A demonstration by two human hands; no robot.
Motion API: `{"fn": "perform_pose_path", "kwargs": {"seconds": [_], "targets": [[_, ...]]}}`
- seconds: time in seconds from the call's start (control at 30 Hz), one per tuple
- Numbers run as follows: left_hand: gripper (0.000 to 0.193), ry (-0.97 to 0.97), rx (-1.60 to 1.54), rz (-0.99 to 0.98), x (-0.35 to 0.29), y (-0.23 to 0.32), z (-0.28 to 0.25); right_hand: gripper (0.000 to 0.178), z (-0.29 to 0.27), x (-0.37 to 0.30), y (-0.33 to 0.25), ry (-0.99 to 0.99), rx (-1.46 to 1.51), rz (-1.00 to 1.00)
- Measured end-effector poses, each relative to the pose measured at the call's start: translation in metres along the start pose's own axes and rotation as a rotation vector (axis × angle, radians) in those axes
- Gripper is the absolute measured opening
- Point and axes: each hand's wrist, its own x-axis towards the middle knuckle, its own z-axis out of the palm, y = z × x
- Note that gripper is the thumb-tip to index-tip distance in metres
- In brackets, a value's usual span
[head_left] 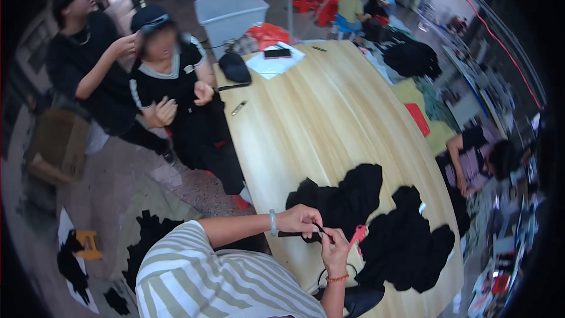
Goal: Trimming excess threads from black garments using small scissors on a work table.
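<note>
Over the tabletop (306, 123), near end, the left hand (296, 219) and right hand (335, 252) pinch a black strip (319, 227) in narrowed fingers (309, 215) (its ends are unclear). A loosened pinch could drop it among black cloth (406, 247) on the tabletop's right, hiding it.

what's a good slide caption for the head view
Left hand and right hand pinch a small black piece near black cloth on a wooden table.

We look down from the head of the person (235, 282) in the striped shirt (182, 265). Our wide, round view has the left hand (299, 221) and right hand (335, 251) close below, facing along the wood-grain table (306, 112) toward the white tub (232, 20).
</note>
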Motion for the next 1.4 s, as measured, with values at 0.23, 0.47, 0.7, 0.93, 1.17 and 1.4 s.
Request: {"fn": "perform_pose_path", "kwargs": {"seconds": [0.23, 0.47, 0.7, 0.93, 1.17, 1.4], "targets": [[0.011, 0.106, -0.004, 0.015, -0.011, -0.015, 0.0, 0.007, 0.005, 0.007, -0.008, -0.124, 0.033, 0.033], [0.009, 0.147, 0.147, 0.033, -0.014, -0.011, 0.004, 0.006, 0.006, 0.003, -0.004, -0.205, 0.023, 0.1], [0.014, 0.301, 0.622, 0.301, -0.011, -0.017, 0.023, 0.01, 0.015, -0.01, 0.002, -0.074, 0.019, 0.246], [0.014, 0.473, 0.846, 0.593, -0.012, -0.02, 0.042, 0.006, 0.026, -0.016, 0.003, 0.12, -0.134, 0.188], [0.012, 0.501, 0.725, 0.354, -0.014, -0.02, 0.038, 0.005, 0.014, -0.001, -0.01, 0.005, -0.185, 0.06], [0.011, 0.426, 0.847, 0.315, -0.011, -0.025, 0.026, 0.008, 0.015, -0.004, -0.008, -0.044, -0.142, 0.076]]}}
